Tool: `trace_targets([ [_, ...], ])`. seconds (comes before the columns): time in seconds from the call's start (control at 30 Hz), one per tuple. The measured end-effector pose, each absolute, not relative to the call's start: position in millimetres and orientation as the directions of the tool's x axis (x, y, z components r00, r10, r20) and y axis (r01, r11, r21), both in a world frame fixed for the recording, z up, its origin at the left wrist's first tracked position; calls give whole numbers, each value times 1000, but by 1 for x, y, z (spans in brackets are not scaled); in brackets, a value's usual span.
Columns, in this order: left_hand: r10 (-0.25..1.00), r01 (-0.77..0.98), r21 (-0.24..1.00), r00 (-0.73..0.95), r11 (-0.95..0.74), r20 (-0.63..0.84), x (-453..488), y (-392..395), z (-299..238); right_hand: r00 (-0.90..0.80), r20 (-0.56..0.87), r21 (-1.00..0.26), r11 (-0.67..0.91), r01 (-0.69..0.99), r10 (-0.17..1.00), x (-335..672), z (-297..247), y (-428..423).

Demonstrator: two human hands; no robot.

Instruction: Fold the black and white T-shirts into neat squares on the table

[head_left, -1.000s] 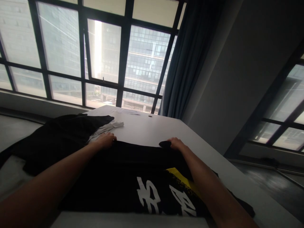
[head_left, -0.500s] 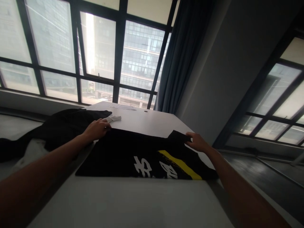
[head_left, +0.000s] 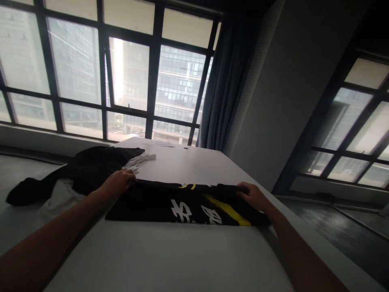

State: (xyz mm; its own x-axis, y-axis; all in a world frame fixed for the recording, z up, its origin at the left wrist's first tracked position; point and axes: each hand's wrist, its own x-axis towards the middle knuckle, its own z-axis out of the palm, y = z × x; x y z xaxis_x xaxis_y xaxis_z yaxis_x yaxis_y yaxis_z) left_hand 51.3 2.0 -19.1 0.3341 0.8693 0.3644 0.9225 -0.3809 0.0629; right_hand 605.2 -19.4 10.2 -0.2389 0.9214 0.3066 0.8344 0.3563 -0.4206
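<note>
A black T-shirt (head_left: 146,207) with white lettering and a yellow stripe lies folded into a wide strip across the white table (head_left: 170,255). At the far left corner, my left hand (head_left: 120,181) is closed on the cloth. My right hand (head_left: 251,194) grips the far right end, near where the stripe starts. Between them the far edge is raised and turned over, with a little more yellow and white print showing along it. The fingertips of both hands are partly hidden by the fabric.
To the left lies a heap of black clothing (head_left: 88,166) with a white cloth (head_left: 62,196) below it. White fabric (head_left: 139,160) sits just beyond my left hand. A paper (head_left: 159,143) rests at the table's far end. Windows and a blue curtain (head_left: 212,105) stand behind.
Both hands have brought the shirt's far edge down and toward me, so the strip is narrower. New yellow and white print shows along that edge. The view has tilted up slightly.
</note>
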Motion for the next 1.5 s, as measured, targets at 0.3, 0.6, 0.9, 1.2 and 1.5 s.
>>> trace_targets([
  [0.3, 900, 910, 79, 385, -407, 205, 49, 3, -23, -322, -240, -439, 193, 877, 916, 618, 8, -31],
  [0.6, 970, 966, 117, 239, -232, -46, 45, -13, -21, -294, 43, -335, 291, 896, 955, 608, -23, -11],
  [0.9, 982, 987, -18, 162, -161, 102, 69, 6, -42, -169, 35, -117, 172, 978, 985, 602, -53, 24],
  [1.2, 985, 991, 114, 44, -64, 167, 66, 6, -42, -10, 103, -93, 20, 995, 995, 634, -32, 16],
  [1.5, 991, 826, 564, -67, -10, 117, 47, 14, -36, 68, -174, -338, -124, 933, 982, 697, -17, -8],
])
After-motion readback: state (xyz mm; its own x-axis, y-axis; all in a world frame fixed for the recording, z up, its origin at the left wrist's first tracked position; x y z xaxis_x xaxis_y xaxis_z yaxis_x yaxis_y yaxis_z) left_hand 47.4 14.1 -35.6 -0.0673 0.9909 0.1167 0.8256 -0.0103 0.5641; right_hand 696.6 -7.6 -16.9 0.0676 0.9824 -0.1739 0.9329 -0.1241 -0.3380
